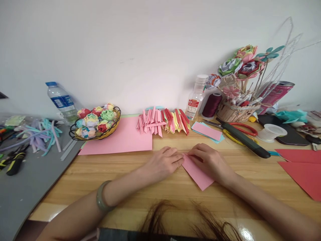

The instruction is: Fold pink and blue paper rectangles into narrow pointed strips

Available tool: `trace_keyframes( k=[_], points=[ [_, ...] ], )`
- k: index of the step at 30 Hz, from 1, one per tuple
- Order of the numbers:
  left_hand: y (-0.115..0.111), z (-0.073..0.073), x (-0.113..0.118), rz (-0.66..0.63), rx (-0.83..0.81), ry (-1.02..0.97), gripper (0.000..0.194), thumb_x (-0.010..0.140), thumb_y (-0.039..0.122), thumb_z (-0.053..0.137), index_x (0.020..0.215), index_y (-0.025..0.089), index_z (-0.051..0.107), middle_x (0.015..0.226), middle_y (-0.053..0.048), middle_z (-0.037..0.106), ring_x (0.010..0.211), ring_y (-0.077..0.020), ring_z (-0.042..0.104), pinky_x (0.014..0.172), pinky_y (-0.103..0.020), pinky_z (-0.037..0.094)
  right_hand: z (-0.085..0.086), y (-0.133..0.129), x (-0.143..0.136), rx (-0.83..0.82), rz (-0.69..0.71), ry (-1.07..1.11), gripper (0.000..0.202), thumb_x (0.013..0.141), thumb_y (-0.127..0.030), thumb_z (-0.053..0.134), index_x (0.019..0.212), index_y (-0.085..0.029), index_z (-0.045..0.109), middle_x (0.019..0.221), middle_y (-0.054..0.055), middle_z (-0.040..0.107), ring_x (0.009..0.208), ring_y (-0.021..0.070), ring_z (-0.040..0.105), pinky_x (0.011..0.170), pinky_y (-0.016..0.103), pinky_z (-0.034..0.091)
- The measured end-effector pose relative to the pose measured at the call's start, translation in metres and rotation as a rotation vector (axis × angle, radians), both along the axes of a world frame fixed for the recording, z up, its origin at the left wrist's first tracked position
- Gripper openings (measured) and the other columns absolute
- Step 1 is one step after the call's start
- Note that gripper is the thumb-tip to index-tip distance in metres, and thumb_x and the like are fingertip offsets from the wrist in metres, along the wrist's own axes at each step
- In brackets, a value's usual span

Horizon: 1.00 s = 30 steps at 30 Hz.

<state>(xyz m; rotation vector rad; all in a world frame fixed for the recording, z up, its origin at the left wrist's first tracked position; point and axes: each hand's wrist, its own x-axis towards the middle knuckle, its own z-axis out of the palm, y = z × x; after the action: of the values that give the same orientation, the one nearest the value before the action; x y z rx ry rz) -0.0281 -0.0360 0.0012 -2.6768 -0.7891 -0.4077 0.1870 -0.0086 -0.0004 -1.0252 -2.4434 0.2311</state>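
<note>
A small sheet of pink paper lies at a slant on the wooden table in front of me. My left hand is at its upper left corner, fingers bent together and pressing on the edge; a ring and a green bangle show on that arm. Over the paper's right side curves my right hand, its fingertips pinching near the top edge. The paper's top part is partly covered by both hands, so I cannot tell how it is folded there. Just behind stands a row of folded pink, red and yellow paper strips.
Beyond my right hand lie small pink paper slips, a dark-handled cutter, scissors and a white spool. A basket of paper flowers rests on a large pink sheet. Red sheets lie far right.
</note>
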Motion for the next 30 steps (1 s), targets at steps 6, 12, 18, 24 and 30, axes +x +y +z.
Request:
trace_keyframes(
  k=[6,12,18,24,30],
  points=[
    [0.005,-0.002,-0.001,0.016,-0.027,-0.049,0.027,0.093,0.023,0.039,0.113,0.018,0.056,0.117,-0.007,0.055,0.113,-0.0206,0.044,0.097,-0.039,0.037,-0.001,-0.002,0.005,0.105,0.104,-0.061,0.023,0.090,-0.021,0.042,0.094,-0.018,0.064,0.082,0.008,0.058,0.077,0.0180,0.053,0.064,0.030,0.045],
    [0.010,-0.002,-0.007,-0.045,-0.191,0.000,0.036,0.090,0.012,0.039,0.125,0.017,0.048,0.130,-0.006,0.050,0.129,-0.0256,0.028,0.103,-0.049,0.029,-0.002,0.000,0.007,0.145,0.202,-0.069,0.024,0.091,-0.019,0.038,0.094,-0.016,0.062,0.085,0.009,0.059,0.080,0.0185,0.052,0.067,0.032,0.046],
    [0.010,0.000,-0.008,-0.025,-0.271,0.050,0.042,0.090,0.011,0.036,0.131,0.019,0.039,0.130,-0.006,0.050,0.134,-0.0225,0.021,0.105,-0.053,0.022,-0.003,0.002,0.009,0.147,0.223,-0.101,0.025,0.092,-0.018,0.037,0.092,-0.016,0.062,0.086,0.009,0.059,0.080,0.0183,0.052,0.067,0.032,0.046],
    [0.009,0.002,-0.007,-0.061,-0.188,0.052,0.035,0.093,0.017,0.036,0.127,0.015,0.045,0.127,-0.008,0.052,0.134,-0.0220,0.024,0.106,-0.052,0.023,-0.003,0.001,0.010,0.156,0.210,-0.158,0.024,0.091,-0.016,0.037,0.096,-0.015,0.061,0.087,0.009,0.057,0.080,0.0184,0.051,0.067,0.031,0.046],
    [0.008,0.003,-0.006,-0.085,-0.117,0.054,0.032,0.094,0.018,0.032,0.120,0.014,0.051,0.123,-0.009,0.056,0.132,-0.0197,0.028,0.107,-0.052,0.021,0.005,-0.003,0.011,0.139,0.225,-0.181,0.027,0.092,-0.016,0.035,0.097,-0.016,0.061,0.086,0.008,0.057,0.078,0.0175,0.052,0.066,0.029,0.047]
  ],
)
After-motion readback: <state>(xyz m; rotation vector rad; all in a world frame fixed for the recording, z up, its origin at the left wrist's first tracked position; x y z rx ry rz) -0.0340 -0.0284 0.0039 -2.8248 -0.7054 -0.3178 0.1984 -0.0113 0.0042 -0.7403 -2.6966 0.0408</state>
